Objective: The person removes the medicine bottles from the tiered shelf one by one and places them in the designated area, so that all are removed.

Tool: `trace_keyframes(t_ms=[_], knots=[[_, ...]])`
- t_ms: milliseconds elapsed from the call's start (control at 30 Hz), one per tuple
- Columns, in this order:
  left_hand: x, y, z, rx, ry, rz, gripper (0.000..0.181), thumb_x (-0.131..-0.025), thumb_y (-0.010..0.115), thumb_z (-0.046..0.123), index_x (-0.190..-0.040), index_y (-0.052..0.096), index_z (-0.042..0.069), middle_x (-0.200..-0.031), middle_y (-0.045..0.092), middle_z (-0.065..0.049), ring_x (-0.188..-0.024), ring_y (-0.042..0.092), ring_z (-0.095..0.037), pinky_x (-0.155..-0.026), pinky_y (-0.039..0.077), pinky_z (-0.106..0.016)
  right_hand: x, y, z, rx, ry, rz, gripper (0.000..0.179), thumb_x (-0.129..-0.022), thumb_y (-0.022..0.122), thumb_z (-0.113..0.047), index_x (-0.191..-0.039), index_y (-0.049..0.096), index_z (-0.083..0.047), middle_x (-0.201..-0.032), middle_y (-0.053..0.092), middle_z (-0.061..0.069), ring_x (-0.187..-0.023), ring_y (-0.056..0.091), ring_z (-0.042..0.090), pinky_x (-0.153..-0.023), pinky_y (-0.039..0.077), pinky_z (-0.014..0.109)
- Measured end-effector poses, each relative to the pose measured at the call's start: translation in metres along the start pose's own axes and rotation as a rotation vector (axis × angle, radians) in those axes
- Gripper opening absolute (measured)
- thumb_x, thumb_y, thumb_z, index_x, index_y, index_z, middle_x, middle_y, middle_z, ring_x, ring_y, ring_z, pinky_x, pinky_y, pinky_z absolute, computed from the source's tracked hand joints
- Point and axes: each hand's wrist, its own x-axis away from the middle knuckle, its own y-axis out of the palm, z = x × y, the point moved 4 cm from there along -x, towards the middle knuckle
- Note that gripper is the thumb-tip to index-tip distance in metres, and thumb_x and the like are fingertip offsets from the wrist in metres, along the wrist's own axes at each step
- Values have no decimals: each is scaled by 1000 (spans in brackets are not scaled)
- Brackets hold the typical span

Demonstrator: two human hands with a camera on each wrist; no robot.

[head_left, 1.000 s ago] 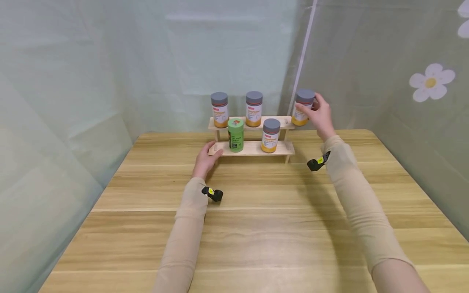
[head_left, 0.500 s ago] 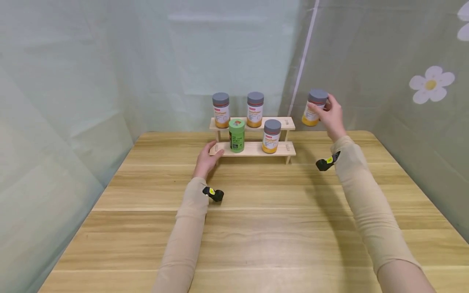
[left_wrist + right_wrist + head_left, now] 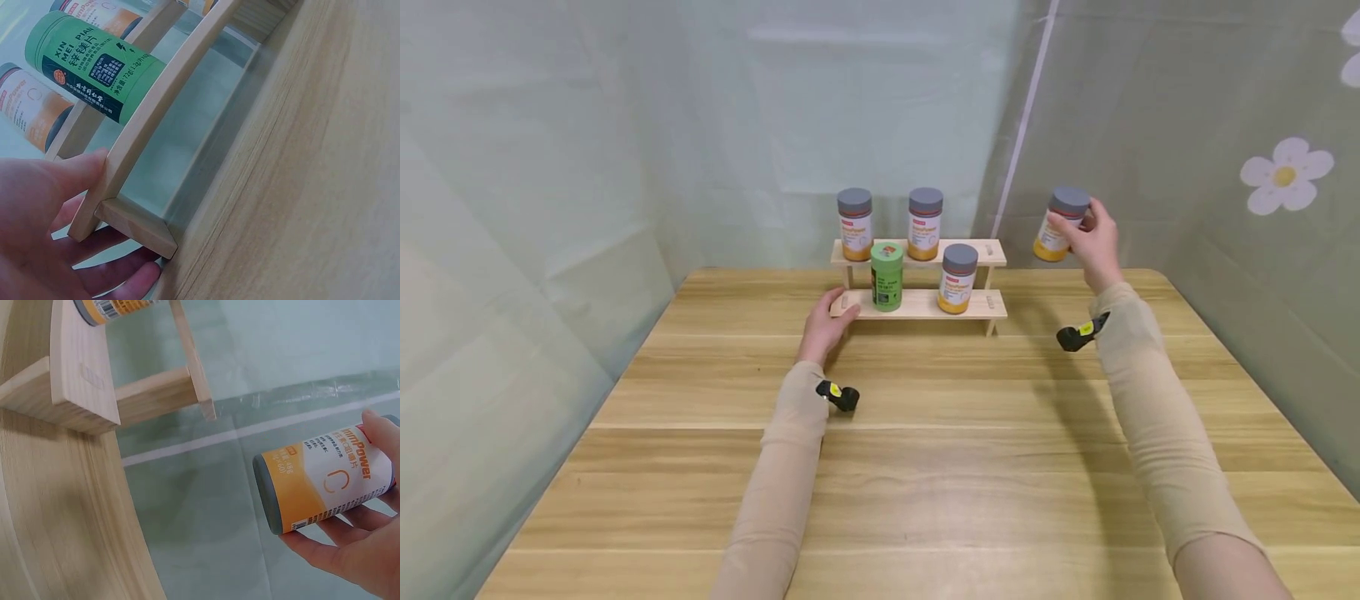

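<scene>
My right hand (image 3: 1092, 243) grips a pill bottle (image 3: 325, 469) with a grey cap and an orange-and-white label. It holds the bottle in the air, slightly tilted, to the right of a two-tier wooden rack (image 3: 917, 307). At the left end of the rack's lower tier, my left hand (image 3: 47, 219) holds the board, thumb on its edge and fingers round the leg. A green bottle (image 3: 887, 279) stands on that tier beside the left hand, with a grey-capped bottle (image 3: 957, 279) to its right. Two more grey-capped bottles (image 3: 855, 225) stand on the upper tier.
The rack stands near the back edge of a wood-grain table (image 3: 925, 467). Pale green curtains (image 3: 700, 150) hang behind and at both sides, with printed white flowers (image 3: 1287, 177) on the right. Small black cameras (image 3: 842, 397) sit on both wrists.
My right hand has moved the pill bottle to the right, away from the upper tier's right end, and the bottle has tilted. The left hand stays at the rack.
</scene>
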Motion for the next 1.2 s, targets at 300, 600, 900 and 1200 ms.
trace_keyframes(t_ms=[300,600,900,1200], knots=[[0,-1,1,4,-6,-1,60,-95,61,36,-148,38,18,-157,34,-10,-146,29,-32,-121,23,-49,1,-11,9,-15,24,-7,49,-87,70,-36,-131,50,-29,-116,56,-8,-105,53,10,-73,48,21],[-1,0,-1,7,-12,-1,60,-96,60,35,-148,38,18,-158,32,-10,-147,27,-31,-122,21,-48,3,-14,25,11,76,-30,50,-88,68,-38,-132,47,-28,-119,55,-5,-111,53,13,-73,50,20],[1,0,0,41,-25,-3,60,-95,61,34,-148,38,17,-158,32,-9,-148,26,-31,-123,20,-48,3,-13,40,29,122,-18,58,-87,68,-41,-138,44,-26,-120,54,-4,-108,52,12,-73,51,21],[0,0,2,70,-17,1,60,-94,63,33,-147,40,16,-158,33,-10,-147,28,-31,-122,20,-47,7,-7,51,-40,175,-27,61,-85,70,-42,-138,44,-26,-117,52,-8,-110,50,12,-87,45,35]])
